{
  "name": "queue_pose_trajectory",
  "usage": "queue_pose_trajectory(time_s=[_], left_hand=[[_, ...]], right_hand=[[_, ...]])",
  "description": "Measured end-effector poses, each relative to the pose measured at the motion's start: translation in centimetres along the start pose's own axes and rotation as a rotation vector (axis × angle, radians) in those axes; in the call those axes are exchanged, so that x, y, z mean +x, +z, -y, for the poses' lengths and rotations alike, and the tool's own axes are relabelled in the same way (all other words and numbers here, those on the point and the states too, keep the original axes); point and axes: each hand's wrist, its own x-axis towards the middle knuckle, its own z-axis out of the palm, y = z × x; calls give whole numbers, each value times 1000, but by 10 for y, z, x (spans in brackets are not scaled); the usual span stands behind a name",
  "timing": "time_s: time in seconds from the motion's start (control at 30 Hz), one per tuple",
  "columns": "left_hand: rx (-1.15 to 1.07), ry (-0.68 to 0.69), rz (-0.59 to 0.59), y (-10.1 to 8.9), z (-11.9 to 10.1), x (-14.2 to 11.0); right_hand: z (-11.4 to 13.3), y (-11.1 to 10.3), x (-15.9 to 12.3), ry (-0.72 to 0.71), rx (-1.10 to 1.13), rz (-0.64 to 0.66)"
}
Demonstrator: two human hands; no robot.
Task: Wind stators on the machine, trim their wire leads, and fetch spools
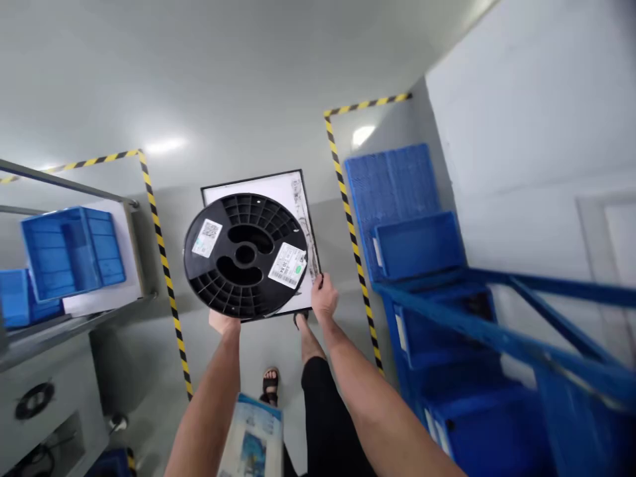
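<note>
A large black plastic reel [245, 254] with two white printed labels lies flat on a white tray [291, 192] with a thin black rim. Dark smudged marks run along the tray's right side. My right hand [324, 297] is closed round the tray's near right corner. At the near left, my left hand [223, 322] holds the tray's near edge from below; its fingers are hidden under the reel and tray. The tray is held up in front of me, above the grey floor.
Blue bins [74, 252] stand on a shelf at the left. To the right are stacked blue bins [420, 245] and a blue metal frame [472, 321] beside a white wall. Yellow-and-black tape [350, 225] marks the floor on both sides; my sandalled foot [270, 381] is below.
</note>
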Motion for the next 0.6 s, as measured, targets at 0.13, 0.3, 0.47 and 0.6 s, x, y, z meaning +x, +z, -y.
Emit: queue_pose_trajectory(time_s=[0.13, 0.3, 0.47, 0.6], left_hand=[[-56, -50, 21, -58, -81, 47], [-149, -36, 9, -129, -175, 125], [-314, 38, -10, -217, -258, 215], [-384, 96, -10, -288, -328, 290]], right_hand=[[87, -24, 82, -62, -51, 5], [201, -41, 175, -128, -123, -1], [339, -63, 249, -166, -118, -25], [450, -78, 316, -146, -79, -27]])
